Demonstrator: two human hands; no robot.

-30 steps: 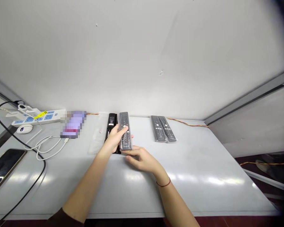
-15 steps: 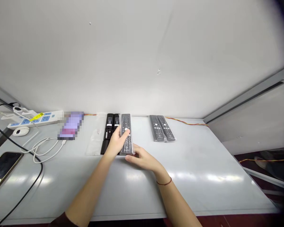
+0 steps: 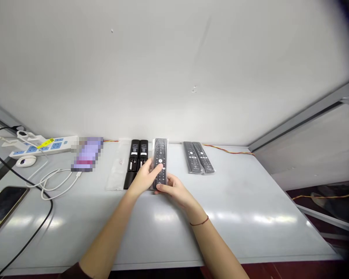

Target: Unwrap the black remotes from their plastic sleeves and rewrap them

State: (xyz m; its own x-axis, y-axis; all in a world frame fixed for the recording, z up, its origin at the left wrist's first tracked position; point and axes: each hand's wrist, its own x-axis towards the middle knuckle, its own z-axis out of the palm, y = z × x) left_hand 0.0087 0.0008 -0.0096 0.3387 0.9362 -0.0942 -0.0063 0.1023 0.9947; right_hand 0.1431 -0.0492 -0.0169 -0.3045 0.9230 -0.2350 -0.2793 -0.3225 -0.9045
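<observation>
A black remote in a clear plastic sleeve (image 3: 161, 151), buttons up, is held between both hands. My left hand (image 3: 144, 177) grips its left side, thumb on the buttons. My right hand (image 3: 176, 190) holds its lower end, thumb on top and fingers partly hidden. Just left lie two black remotes face down, the left one (image 3: 135, 148) and the right one (image 3: 144, 148), with open battery bays. Clear plastic bags (image 3: 116, 170) lie beside them. Two more sleeved remotes (image 3: 192, 157) (image 3: 203, 157) rest side by side to the right.
At the left are a power strip (image 3: 66, 143), a white earbud case (image 3: 26, 161), a blurred phone (image 3: 88, 153) on a white cable (image 3: 65, 192), a black cable (image 3: 50, 209) and a dark phone (image 3: 6, 207). A wall (image 3: 174, 77) stands behind the table (image 3: 250, 217).
The held remote has moved slightly right, away from the face-down pair, showing more of them. My right thumb has come onto its lower end.
</observation>
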